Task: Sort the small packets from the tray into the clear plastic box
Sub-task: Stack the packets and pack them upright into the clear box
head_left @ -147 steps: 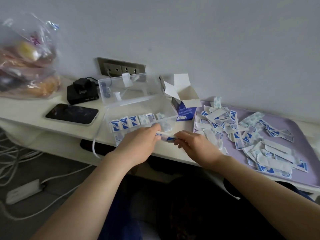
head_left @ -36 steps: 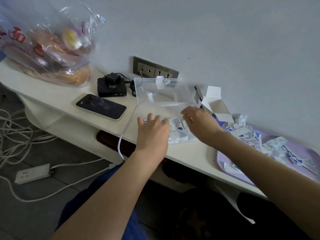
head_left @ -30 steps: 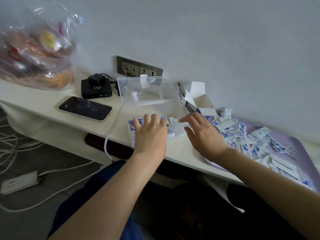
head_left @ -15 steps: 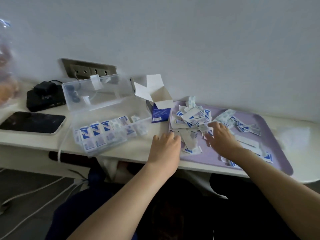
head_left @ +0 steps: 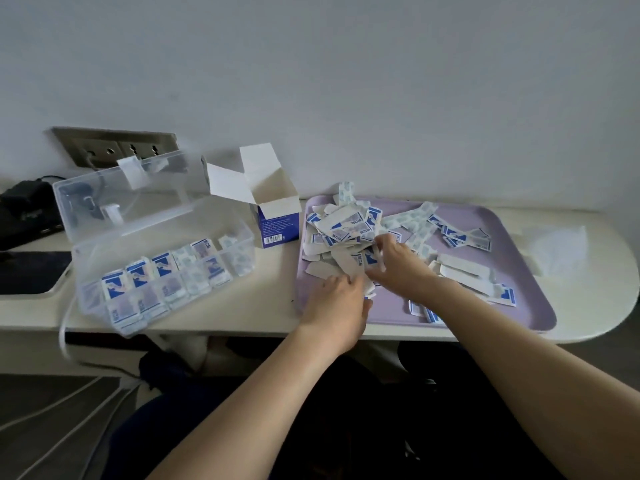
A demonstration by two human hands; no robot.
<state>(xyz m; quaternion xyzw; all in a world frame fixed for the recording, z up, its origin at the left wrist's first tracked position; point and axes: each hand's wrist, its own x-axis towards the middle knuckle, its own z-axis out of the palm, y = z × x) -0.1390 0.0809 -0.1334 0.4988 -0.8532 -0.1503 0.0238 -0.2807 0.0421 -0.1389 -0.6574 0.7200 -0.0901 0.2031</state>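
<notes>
While we are leaning over the white table, we are starting at the left, where the clear plastic box is sitting with its lid thrown back toward the wall. That is leaving every compartment open to us. The filed packets are standing on edge in the front compartments, which looks like a way of packing them tightly.

Moving right, a blue-and-white carton is standing between the box and the purple tray, flaps up. Next, our left hand is lying at the tray's near left corner with its fingers stretched flat toward the heap, gripping nothing. We judge it is waiting to receive or to steady.

Our right hand is reaching into the loose packets, its fingers curling down among them. We cannot tell whether one is pinched yet. Further right, more packets are lying scattered flat across the tray, so plenty of sorting is remaining.
</notes>
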